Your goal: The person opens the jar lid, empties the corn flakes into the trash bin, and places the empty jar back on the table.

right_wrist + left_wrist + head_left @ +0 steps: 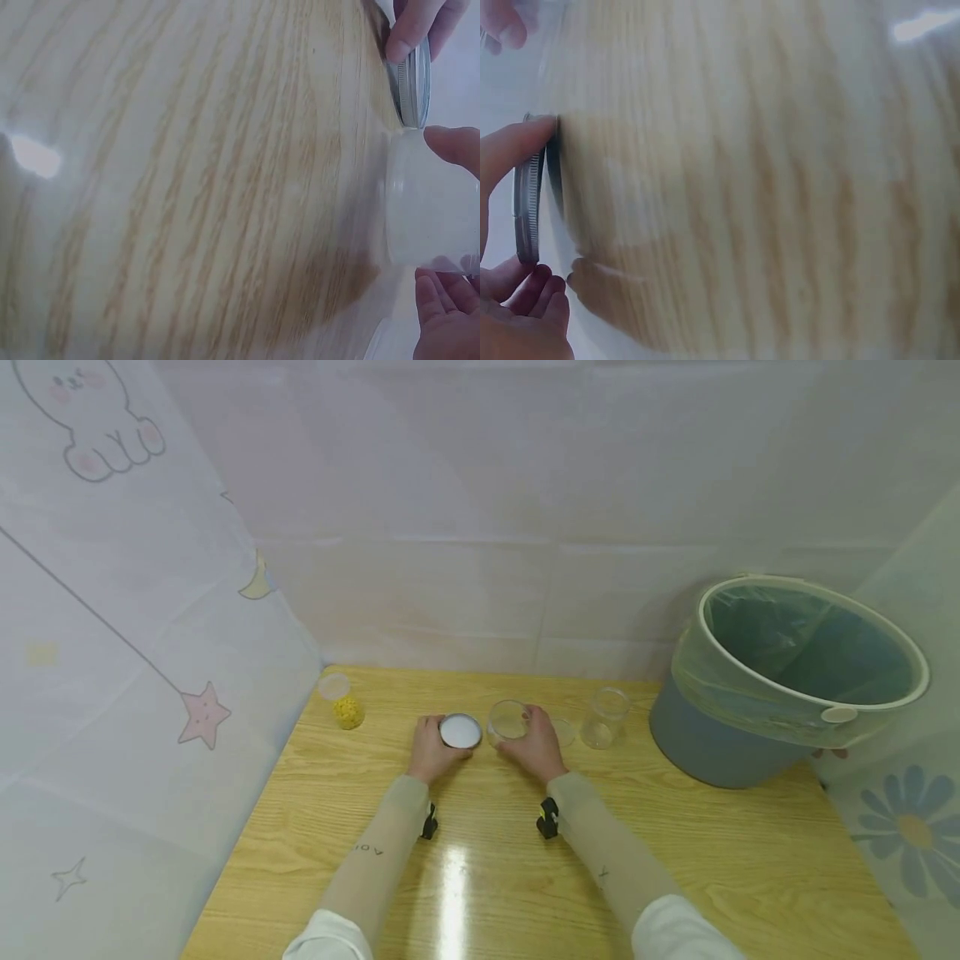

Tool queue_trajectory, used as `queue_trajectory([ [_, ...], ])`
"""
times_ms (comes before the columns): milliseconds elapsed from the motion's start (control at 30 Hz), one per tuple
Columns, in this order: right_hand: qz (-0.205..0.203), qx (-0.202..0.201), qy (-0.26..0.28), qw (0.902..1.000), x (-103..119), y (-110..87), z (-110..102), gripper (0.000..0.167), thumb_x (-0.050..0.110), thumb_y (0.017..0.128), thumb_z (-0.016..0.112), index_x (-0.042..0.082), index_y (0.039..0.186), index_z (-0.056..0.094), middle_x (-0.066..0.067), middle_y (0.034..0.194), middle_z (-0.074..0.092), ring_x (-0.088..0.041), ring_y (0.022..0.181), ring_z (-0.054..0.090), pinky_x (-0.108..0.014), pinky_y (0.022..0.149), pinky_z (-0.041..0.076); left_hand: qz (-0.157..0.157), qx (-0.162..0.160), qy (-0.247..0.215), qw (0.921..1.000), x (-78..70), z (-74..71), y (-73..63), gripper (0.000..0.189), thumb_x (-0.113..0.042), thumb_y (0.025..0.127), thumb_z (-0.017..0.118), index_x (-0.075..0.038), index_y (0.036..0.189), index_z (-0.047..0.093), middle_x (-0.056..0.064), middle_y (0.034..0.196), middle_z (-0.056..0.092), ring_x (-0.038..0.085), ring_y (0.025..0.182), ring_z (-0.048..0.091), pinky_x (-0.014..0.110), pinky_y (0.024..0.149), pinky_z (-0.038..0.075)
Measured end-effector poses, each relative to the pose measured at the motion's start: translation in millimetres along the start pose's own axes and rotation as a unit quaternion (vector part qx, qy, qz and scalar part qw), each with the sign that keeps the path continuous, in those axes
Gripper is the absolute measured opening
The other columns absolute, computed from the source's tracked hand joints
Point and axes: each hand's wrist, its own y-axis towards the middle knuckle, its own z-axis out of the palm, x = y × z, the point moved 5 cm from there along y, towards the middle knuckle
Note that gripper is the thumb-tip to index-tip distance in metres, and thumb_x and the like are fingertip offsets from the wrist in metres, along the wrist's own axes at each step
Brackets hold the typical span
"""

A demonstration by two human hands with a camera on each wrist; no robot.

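My left hand point(431, 753) holds a round metal lid point(461, 732) by its edge, thumb on the near side. From above the lid shows a white face inside a dark rim; its ridged silver side point(528, 206) faces the left wrist view. Just to the right, my right hand point(540, 747) grips a clear jar point(508, 720) round its sides. In the right wrist view the jar point(431, 202) is see-through, with thumb and fingers on opposite sides. Lid and jar are close together, low over the wooden table point(480, 893); whether they rest on it I cannot tell.
A second clear jar point(603, 718) stands right of my right hand, beside a flat clear disc point(562, 732). At the far left is a clear container point(348, 712) of small yellow pieces with a pale top. A large grey bin point(720, 735) with a plastic liner occupies the right side.
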Motion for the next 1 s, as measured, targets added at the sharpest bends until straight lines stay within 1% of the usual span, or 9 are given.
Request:
queue_trajectory([
  [167,-0.006,-0.005,-0.008,0.9999,-5,2.3,2,0.095,0.024,0.069,0.094,-0.001,0.144,0.042,-0.018,0.135,0.051,-0.035,0.124,0.05,-0.049,0.107,0.04,0.001,-0.007,0.025,0.9997,1.6,0.2,-0.3,0.087,-0.022,0.071,0.096,0.01,0.138,0.051,0.022,0.13,0.049,0.039,0.12,0.051,0.049,0.104,0.043],
  [267,-0.006,-0.007,-0.007,0.9999,-6,2.2,2,0.095,0.023,0.068,0.095,-0.002,0.143,0.042,-0.019,0.134,0.052,-0.036,0.124,0.051,-0.049,0.107,0.04,0.005,-0.009,0.028,0.9995,0.3,-0.5,0.0,0.087,-0.021,0.071,0.096,0.011,0.139,0.051,0.023,0.131,0.048,0.039,0.121,0.051,0.049,0.105,0.043],
  [367,-0.004,-0.004,-0.005,1.0,-4,1.9,3,0.096,0.022,0.069,0.095,-0.002,0.145,0.041,-0.02,0.135,0.052,-0.036,0.125,0.05,-0.05,0.107,0.04,0.001,-0.005,0.029,0.9996,-0.3,-0.5,0.4,0.09,-0.019,0.071,0.096,0.012,0.14,0.049,0.024,0.133,0.047,0.04,0.123,0.049,0.049,0.106,0.042],
  [467,-0.01,-0.002,-0.005,0.9999,-3,2.6,5,0.102,0.02,0.069,0.094,-0.002,0.15,0.035,-0.022,0.14,0.049,-0.037,0.128,0.048,-0.05,0.109,0.038,-0.004,-0.002,0.027,0.9996,0.4,0.0,0.7,0.092,-0.019,0.07,0.096,0.012,0.141,0.047,0.025,0.135,0.045,0.041,0.125,0.048,0.049,0.107,0.041],
  [633,-0.021,-0.006,-0.013,0.9997,0,2.4,7,0.12,0.021,0.064,0.098,0.002,0.157,0.024,-0.024,0.148,0.04,-0.039,0.134,0.043,-0.05,0.112,0.035,-0.012,0.004,0.021,0.9997,4.8,0.5,-0.1,0.094,-0.023,0.071,0.096,0.011,0.143,0.046,0.024,0.138,0.042,0.04,0.127,0.046,0.048,0.109,0.04],
  [767,-0.031,-0.009,-0.005,0.9995,8,0.3,2,0.126,0.023,0.063,0.1,0.002,0.158,0.021,-0.023,0.148,0.038,-0.038,0.134,0.042,-0.051,0.112,0.035,-0.017,0.003,0.008,0.9998,7.9,-1.9,-2.5,0.096,-0.027,0.072,0.096,0.009,0.145,0.045,0.023,0.14,0.041,0.038,0.129,0.044,0.048,0.109,0.039],
  [867,-0.046,-0.011,-0.009,0.9988,17,-0.5,-4,0.125,0.024,0.065,0.099,0.002,0.159,0.02,-0.023,0.147,0.039,-0.038,0.133,0.043,-0.05,0.111,0.036,-0.005,-0.006,0.001,1.0,5.9,-5.9,-4.2,0.095,-0.03,0.075,0.094,0.009,0.146,0.044,0.023,0.139,0.043,0.039,0.129,0.044,0.05,0.108,0.04],
  [1000,-0.063,-0.017,-0.013,0.9978,29,-1.4,-15,0.119,0.027,0.07,0.097,0.003,0.158,0.021,-0.023,0.145,0.041,-0.037,0.132,0.043,-0.051,0.109,0.038,0.023,-0.019,-0.009,0.9995,-1.2,-12.9,-5.3,0.092,-0.035,0.081,0.088,0.008,0.147,0.042,0.026,0.137,0.045,0.041,0.127,0.044,0.053,0.106,0.04],
])
